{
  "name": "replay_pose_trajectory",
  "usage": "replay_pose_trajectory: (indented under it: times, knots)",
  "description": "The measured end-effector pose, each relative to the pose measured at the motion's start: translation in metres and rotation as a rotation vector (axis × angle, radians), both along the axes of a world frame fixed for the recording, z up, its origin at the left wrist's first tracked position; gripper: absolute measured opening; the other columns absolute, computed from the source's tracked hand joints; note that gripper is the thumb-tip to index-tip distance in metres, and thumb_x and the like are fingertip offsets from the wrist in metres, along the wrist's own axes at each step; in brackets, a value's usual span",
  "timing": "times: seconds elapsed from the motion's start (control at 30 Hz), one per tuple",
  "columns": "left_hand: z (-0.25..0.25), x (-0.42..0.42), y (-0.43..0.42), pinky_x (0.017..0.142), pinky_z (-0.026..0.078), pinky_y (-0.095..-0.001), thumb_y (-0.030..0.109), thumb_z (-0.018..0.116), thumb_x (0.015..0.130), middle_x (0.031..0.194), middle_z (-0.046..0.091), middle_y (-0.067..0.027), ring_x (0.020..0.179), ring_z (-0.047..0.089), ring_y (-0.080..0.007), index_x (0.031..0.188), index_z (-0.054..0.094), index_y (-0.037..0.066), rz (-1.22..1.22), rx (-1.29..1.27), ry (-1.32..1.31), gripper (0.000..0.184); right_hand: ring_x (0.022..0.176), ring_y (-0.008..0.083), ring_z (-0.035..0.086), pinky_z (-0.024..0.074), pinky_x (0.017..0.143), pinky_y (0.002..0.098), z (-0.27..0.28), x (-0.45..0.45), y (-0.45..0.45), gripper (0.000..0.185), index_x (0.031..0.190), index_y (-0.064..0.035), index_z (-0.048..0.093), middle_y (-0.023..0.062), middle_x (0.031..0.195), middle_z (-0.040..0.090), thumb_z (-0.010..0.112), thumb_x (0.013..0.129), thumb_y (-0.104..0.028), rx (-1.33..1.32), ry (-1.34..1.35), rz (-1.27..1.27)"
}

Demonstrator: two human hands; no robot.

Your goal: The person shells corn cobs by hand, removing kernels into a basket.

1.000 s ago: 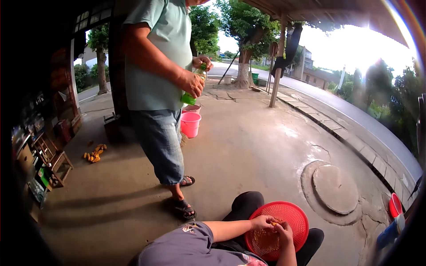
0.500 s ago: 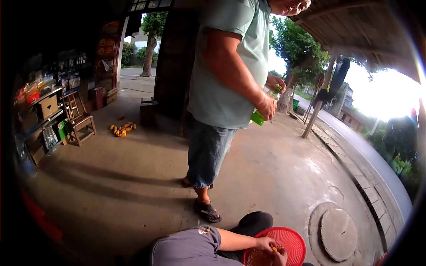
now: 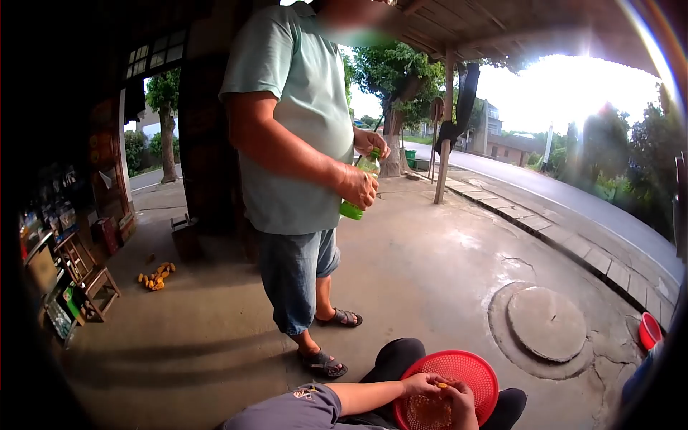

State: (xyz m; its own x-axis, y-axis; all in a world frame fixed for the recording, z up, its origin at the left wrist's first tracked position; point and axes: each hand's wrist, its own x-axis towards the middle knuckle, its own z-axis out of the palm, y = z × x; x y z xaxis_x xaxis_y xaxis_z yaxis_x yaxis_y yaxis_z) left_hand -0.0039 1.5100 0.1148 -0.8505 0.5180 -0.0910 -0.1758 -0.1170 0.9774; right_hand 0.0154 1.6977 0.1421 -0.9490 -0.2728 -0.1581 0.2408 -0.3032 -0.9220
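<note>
Above a red plastic basket (image 3: 481, 374), my left hand (image 3: 421, 385) and my right hand (image 3: 460, 398) meet with bent fingers. Between their fingertips is a small yellow-orange piece (image 3: 442, 385), too small to name, which both hands pinch. The basket rests at my lap between my dark-trousered legs, its perforated wall showing around my hands. Brownish-orange loose stuff (image 3: 424, 412) lies in its bottom, partly hidden by my hands and forearm.
A person (image 3: 301, 158) stands just ahead, holding a green-labelled bottle (image 3: 352, 209). Several yellow cobs (image 3: 155, 276) lie on the floor near a wooden chair (image 3: 89, 276). A round concrete cover (image 3: 546, 324) is at right, with a red basin (image 3: 650, 330) beyond it.
My view has swung right, so the standing person and the chair appear further left. The red basin has come into view. My hands stay over the basket, still around the small yellow-orange piece.
</note>
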Motion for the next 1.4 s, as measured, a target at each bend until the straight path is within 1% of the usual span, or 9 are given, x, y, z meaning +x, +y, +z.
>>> replay_pose_trajectory:
  times: [0.33,0.5,0.73,0.87,0.93,1.13,1.2,1.33,1.4]
  knots:
    - [-0.007,-0.006,-0.002,0.095,0.043,-0.0293,0.012,0.065,0.083,0.114,0.059,-0.0075,0.106,0.055,-0.0168,0.123,0.053,0.004,-0.003,0.051,-0.013,0.043,0.068,0.0198,0.063,0.0511,0.062,0.0279,0.002,-0.002,0.005,0.020,0.100,0.0031,0.056,0.0116,0.083,0.064,0.056,0.089,-0.013,0.174,-0.001,0.072]
    - [-0.002,0.000,-0.004,0.095,0.043,-0.0289,0.010,0.064,0.084,0.115,0.058,-0.0074,0.107,0.055,-0.0170,0.123,0.053,0.004,-0.030,0.032,-0.007,0.041,0.068,0.0203,0.063,0.0509,0.062,0.0274,-0.006,-0.006,0.006,0.019,0.097,0.0032,0.058,0.0107,0.082,0.065,0.058,0.088,-0.013,0.194,-0.074,0.070]
    - [-0.002,0.001,-0.003,0.093,0.045,-0.0288,0.007,0.063,0.084,0.115,0.058,-0.0075,0.105,0.056,-0.0166,0.122,0.053,0.003,-0.041,0.069,0.009,0.039,0.073,0.0204,0.064,0.0514,0.064,0.0270,0.004,0.000,0.004,0.024,0.104,0.0045,0.059,0.0117,0.085,0.065,0.060,0.083,-0.007,-0.017,-0.119,0.113]
    - [-0.004,0.002,-0.003,0.093,0.045,-0.0294,0.006,0.063,0.083,0.115,0.058,-0.0080,0.104,0.056,-0.0172,0.121,0.053,0.002,-0.026,0.074,-0.024,0.039,0.070,0.0207,0.064,0.0515,0.063,0.0271,0.001,-0.001,0.003,0.021,0.100,0.0042,0.060,0.0113,0.083,0.065,0.059,0.081,-0.005,0.073,-0.083,0.082]
    - [-0.020,-0.004,0.000,0.092,0.045,-0.0299,0.006,0.065,0.082,0.113,0.059,-0.0084,0.104,0.056,-0.0177,0.121,0.053,0.002,-0.026,0.012,0.089,0.040,0.069,0.0207,0.063,0.0513,0.062,0.0273,-0.007,-0.004,0.004,0.020,0.097,0.0041,0.061,0.0112,0.082,0.065,0.059,0.079,-0.004,0.134,-0.058,0.068]
    - [-0.029,-0.004,0.000,0.093,0.045,-0.0303,0.006,0.066,0.081,0.110,0.060,-0.0084,0.103,0.056,-0.0178,0.120,0.054,0.002,-0.015,0.043,0.124,0.041,0.065,0.0194,0.061,0.0502,0.059,0.0270,-0.040,-0.015,-0.001,0.019,0.091,0.0038,0.061,0.0104,0.079,0.064,0.056,0.074,-0.003,0.258,-0.033,-0.058]
    - [-0.026,-0.001,-0.001,0.092,0.045,-0.0304,0.005,0.065,0.081,0.110,0.060,-0.0079,0.103,0.056,-0.0176,0.119,0.054,0.003,-0.006,0.037,0.116,0.039,0.066,0.0208,0.063,0.0531,0.061,0.0289,-0.043,-0.014,-0.003,0.019,0.093,0.0054,0.058,0.0130,0.083,0.064,0.055,0.076,-0.002,0.204,0.047,-0.111]
    - [-0.023,-0.002,0.000,0.092,0.045,-0.0299,0.003,0.063,0.083,0.109,0.060,-0.0074,0.102,0.057,-0.0172,0.119,0.054,0.004,0.000,0.024,0.117,0.037,0.066,0.0213,0.063,0.0533,0.061,0.0296,-0.027,-0.007,-0.007,0.019,0.093,0.0050,0.057,0.0124,0.082,0.063,0.054,0.075,-0.002,0.156,0.013,-0.139]
    - [-0.027,-0.004,0.000,0.093,0.045,-0.0302,0.003,0.062,0.083,0.110,0.060,-0.0077,0.103,0.057,-0.0175,0.119,0.054,0.004,-0.005,0.061,0.124,0.037,0.069,0.0219,0.063,0.0533,0.061,0.0299,-0.035,-0.008,-0.007,0.019,0.092,0.0044,0.057,0.0125,0.083,0.063,0.054,0.075,-0.002,0.015,-0.038,-0.145]
